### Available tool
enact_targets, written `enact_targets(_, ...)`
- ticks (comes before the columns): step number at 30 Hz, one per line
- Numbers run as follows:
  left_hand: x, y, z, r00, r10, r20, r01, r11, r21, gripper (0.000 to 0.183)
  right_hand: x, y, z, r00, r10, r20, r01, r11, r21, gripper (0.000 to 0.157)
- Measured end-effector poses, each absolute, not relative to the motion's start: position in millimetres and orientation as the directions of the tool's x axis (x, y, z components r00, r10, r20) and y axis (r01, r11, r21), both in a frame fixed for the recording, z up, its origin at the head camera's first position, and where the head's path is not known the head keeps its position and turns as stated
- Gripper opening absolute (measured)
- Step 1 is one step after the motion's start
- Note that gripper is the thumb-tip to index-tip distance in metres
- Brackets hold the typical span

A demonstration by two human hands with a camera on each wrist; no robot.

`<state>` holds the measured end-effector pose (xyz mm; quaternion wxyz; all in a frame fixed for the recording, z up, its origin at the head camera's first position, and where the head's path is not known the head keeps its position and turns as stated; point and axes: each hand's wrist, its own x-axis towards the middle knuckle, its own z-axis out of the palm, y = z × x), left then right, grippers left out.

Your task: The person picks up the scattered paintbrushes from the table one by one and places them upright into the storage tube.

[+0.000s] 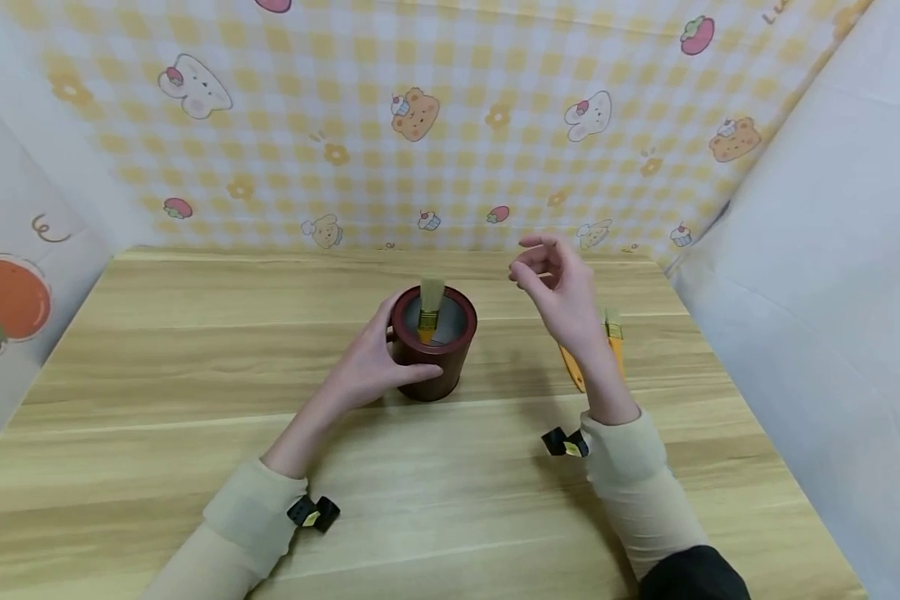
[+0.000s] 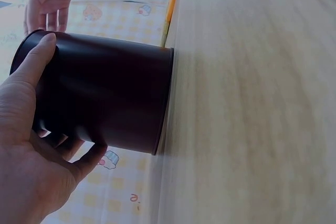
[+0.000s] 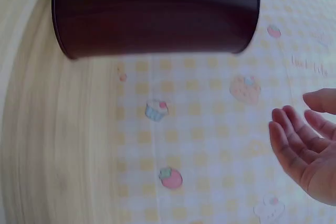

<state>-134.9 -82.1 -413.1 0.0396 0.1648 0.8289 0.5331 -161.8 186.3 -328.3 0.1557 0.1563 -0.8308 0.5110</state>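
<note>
A dark brown cylindrical cup point(image 1: 429, 389) stands upright near the middle of the table, its rim reddish. My left hand point(image 1: 371, 358) grips it from the left, thumb across the near side and the other fingers round the far side, as the left wrist view of the cup point(image 2: 110, 87) shows. A paintbrush point(image 1: 431, 307) is in the cup, pale bristles up and orange handle down. The handle's lower end is hidden inside. Off to the cup's right, my right hand point(image 1: 567, 300) hovers with loosely bent fingers and holds nothing.
Two more brushes lie on the wooden table point(image 1: 435, 492) under the right forearm: one brush point(image 1: 614, 329) shows bristles, the other an orange handle point(image 1: 572, 369). A yellow checked cloth point(image 1: 465, 183) hangs behind the table, and white cloth point(image 1: 817, 275) borders the right side.
</note>
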Motion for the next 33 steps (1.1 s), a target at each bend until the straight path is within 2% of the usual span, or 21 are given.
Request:
enact_targets(16,-135,-82,-416,-0.937,0.322,0.136,0.252,0.354,0.900,0.111,-175,231,-334,-0.975,-0.074,0.211,-0.212,0.598,-0.773,0.041)
enact_targets(26,-136,-82,-413,-0.937,0.322,0.137,0.254,0.356,0.899,0.110,-180,257,-355,-0.992,-0.111,-0.057,-0.050,0.769,-0.637,0.062)
enact_targets(33,-136,-83,-414,-0.934,0.326,0.143,0.259,0.345,0.902,0.110,-184,265,-368,-0.975,-0.072,-0.210,0.051,0.847,-0.530,0.071)
